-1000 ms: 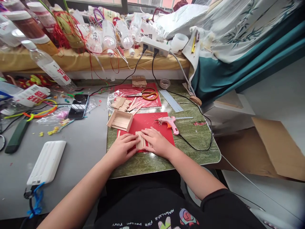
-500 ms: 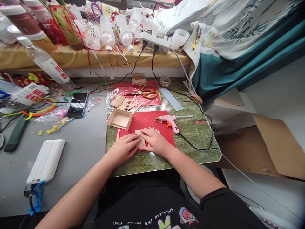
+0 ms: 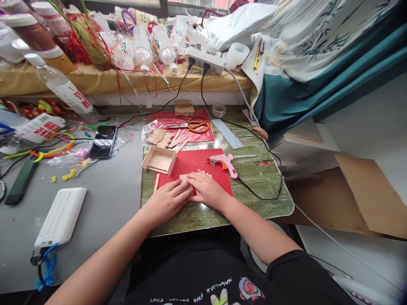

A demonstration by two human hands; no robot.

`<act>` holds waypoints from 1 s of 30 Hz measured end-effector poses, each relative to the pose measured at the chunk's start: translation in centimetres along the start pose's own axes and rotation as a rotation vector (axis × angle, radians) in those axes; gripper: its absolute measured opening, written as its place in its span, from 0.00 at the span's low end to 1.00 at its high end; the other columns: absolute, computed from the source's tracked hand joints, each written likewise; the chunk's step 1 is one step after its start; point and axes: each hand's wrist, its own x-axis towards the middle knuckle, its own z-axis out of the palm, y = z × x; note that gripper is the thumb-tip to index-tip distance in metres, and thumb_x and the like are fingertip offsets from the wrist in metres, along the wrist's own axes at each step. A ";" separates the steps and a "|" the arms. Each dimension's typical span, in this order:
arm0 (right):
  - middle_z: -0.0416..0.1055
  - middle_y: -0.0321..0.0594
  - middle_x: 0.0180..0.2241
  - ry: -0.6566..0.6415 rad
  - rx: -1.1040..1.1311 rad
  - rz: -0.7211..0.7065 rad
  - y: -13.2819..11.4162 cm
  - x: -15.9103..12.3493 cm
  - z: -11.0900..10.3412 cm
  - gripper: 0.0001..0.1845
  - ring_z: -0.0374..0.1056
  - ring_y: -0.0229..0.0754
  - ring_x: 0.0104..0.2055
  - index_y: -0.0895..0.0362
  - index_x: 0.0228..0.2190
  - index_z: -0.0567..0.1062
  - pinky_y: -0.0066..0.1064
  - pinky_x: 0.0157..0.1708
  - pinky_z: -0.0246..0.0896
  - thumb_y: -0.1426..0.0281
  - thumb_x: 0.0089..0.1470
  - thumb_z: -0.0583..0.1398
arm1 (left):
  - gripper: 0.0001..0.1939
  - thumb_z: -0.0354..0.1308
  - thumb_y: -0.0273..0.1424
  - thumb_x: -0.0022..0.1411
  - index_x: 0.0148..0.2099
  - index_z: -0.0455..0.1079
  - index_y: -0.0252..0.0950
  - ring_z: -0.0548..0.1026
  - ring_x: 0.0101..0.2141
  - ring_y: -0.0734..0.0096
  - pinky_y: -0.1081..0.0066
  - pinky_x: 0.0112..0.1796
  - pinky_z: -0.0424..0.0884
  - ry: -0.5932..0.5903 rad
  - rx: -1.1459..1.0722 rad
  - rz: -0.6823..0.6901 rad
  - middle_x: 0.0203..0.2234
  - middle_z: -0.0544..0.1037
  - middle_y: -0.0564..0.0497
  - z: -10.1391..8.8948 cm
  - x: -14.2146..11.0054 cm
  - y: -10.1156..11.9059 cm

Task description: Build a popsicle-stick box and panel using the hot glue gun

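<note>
My left hand (image 3: 168,198) and my right hand (image 3: 205,189) lie flat, fingers stretched, pressing on a row of wooden craft sticks (image 3: 184,178) laid side by side on a red paper sheet (image 3: 193,163). The hands nearly meet and cover most of the sticks. A small open box made of sticks (image 3: 159,160) stands just left of the red sheet. A single loose stick (image 3: 156,183) lies beside my left hand.
A pink glue gun (image 3: 224,162) with its black cord lies right of the sheet. Behind are loose sticks in plastic (image 3: 165,137), orange-handled scissors (image 3: 194,125), glue rods (image 3: 227,132), a phone (image 3: 103,141) and a white power bank (image 3: 61,217). The back shelf holds bottles and a power strip (image 3: 203,61).
Both hands have slid closer together over the sticks, so less of the row shows between them. Nothing else has moved.
</note>
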 end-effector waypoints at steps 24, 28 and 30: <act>0.73 0.52 0.61 -0.098 -0.098 0.024 -1.4 -1.8 -3.2 0.29 0.67 0.57 0.65 0.57 0.61 0.75 0.56 0.71 0.55 0.60 0.61 0.68 | 0.21 0.55 0.32 0.74 0.65 0.72 0.50 0.70 0.64 0.48 0.46 0.61 0.73 -0.003 -0.008 -0.030 0.61 0.76 0.48 0.5 0.1 -0.2; 0.70 0.54 0.64 -0.092 -0.146 0.077 -1.5 -1.5 -2.6 0.35 0.64 0.62 0.65 0.59 0.65 0.71 0.59 0.69 0.57 0.58 0.62 0.68 | 0.22 0.55 0.28 0.73 0.65 0.72 0.49 0.71 0.63 0.51 0.47 0.63 0.72 -0.005 0.014 -0.015 0.61 0.76 0.47 0.6 0.1 -0.4; 0.67 0.53 0.67 -0.091 -0.161 0.078 -1.4 -1.4 -2.2 0.34 0.63 0.63 0.66 0.58 0.65 0.72 0.59 0.68 0.58 0.58 0.63 0.67 | 0.22 0.54 0.28 0.73 0.65 0.73 0.47 0.72 0.63 0.52 0.47 0.63 0.71 -0.005 0.032 -0.006 0.60 0.77 0.47 0.7 0.1 -0.5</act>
